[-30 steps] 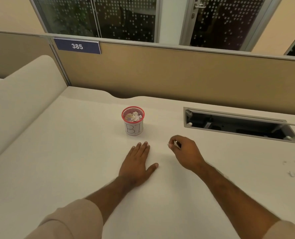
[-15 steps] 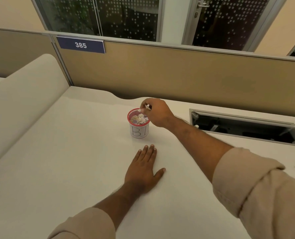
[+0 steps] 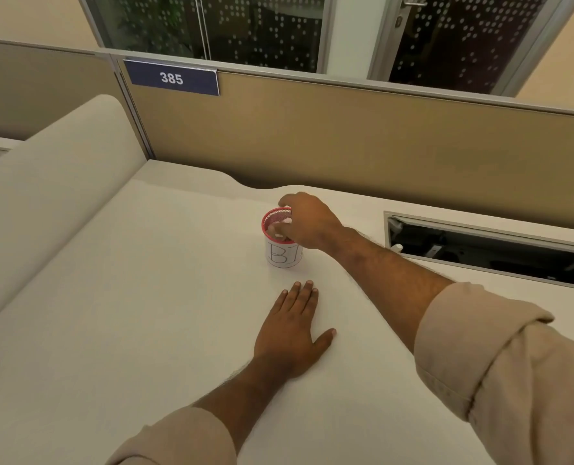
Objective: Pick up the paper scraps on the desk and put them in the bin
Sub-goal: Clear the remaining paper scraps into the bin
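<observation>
Office cubicle, white desk (image 3: 144, 330) against a tan fabric partition (image 3: 346, 146). Right hand (image 3: 307, 224) hovers over the small red-rimmed mesh bin wrapped in a white handwritten paper label (image 3: 283, 255), fingers curled down into the mouth; can't tell if a scrap is pinched. Left hand (image 3: 290, 330) lies flat on the desk, fingers straight, holding nothing. Advice: release low inside the rim, don't nudge the bin. White and pinkish crumpled paper scraps (image 3: 277, 229) fill the bin near the top.
</observation>
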Demonstrator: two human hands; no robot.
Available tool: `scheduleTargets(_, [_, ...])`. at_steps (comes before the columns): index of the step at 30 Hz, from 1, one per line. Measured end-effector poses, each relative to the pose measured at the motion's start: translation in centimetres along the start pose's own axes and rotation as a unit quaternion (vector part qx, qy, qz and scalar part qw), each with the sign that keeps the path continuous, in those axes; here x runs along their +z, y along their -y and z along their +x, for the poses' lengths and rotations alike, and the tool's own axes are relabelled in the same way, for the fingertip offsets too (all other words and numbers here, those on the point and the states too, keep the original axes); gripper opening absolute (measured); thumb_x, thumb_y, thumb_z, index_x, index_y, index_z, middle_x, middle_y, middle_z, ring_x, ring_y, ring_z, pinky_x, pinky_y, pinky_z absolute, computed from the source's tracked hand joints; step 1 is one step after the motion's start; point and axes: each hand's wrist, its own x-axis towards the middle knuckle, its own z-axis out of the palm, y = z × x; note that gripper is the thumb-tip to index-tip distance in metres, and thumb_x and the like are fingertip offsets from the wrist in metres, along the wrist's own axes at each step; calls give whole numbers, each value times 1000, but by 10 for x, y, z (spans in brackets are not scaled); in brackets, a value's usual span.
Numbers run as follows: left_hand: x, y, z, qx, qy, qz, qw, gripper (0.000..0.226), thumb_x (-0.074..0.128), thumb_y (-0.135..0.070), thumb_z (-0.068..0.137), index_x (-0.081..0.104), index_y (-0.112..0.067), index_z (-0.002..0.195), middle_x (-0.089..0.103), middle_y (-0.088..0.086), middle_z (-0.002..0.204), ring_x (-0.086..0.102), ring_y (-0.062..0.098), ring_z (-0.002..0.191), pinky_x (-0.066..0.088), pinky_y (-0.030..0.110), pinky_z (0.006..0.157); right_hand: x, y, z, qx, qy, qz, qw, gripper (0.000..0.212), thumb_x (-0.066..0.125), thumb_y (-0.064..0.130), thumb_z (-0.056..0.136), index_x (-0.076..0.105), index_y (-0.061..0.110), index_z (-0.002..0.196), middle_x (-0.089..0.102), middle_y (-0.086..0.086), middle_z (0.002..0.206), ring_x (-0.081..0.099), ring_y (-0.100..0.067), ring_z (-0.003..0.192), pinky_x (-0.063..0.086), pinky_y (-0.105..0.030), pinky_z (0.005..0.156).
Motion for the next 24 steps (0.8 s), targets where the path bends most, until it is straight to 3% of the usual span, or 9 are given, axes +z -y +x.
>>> scheduleTargets(5, [-2, -1, 0, -4, 4, -4, 1000, 85, 7, -75, 88, -3, -24, 156, -13, -10, 162, -15, 9, 148, -5, 33, 122, 5, -1, -4, -3, -28, -51, 998, 35, 66, 15, 85, 63, 12, 119, 59, -9, 119, 56, -25, 107, 50, -34, 88])
scheduleTargets(10, [-3, -3, 0, -10, 2, -7, 1000, 83, 11, -73, 89, -1, -25, 156, -13, -11, 162, -15, 8, 148, -7, 31, 120, 10, 8, 10, 3, 79, -106, 991, 39, 65, 17, 86, 60, 10, 125, 59, -10, 127, 57, -27, 112, 48, -32, 88])
scheduleTargets(17, [-6, -3, -1, -15, 9, -17, 1000, 84, 13, -74, 89, -1, -26, 156, -12, -11, 162, -16, 7, 148, -4, 32, 122, 12, 15, 35, 15, 168, -126, 978, 41, 58, 23, 91, 54, 5, 127, 58, -12, 129, 57, -28, 116, 45, -30, 78])
scheduleTargets(21, [-9, -4, -1, -14, 17, -18, 1000, 84, 13, -73, 88, -1, -25, 156, -12, -11, 162, -16, 7, 148, -3, 33, 122, 19, 18, 42, 51, 208, -142, 966, 47, 57, 24, 92, 47, 7, 134, 55, -11, 134, 54, -30, 121, 48, -36, 91])
scheduleTargets(24, [-11, -4, -1, -13, 28, -17, 999, 85, 12, -72, 86, 0, -24, 156, -10, -9, 163, -15, 9, 148, 0, 36, 123, 18, 21, 44, 61, 226, -107, 966, 43, 57, 19, 91, 52, 7, 131, 57, -12, 132, 56, -31, 120, 48, -42, 98])
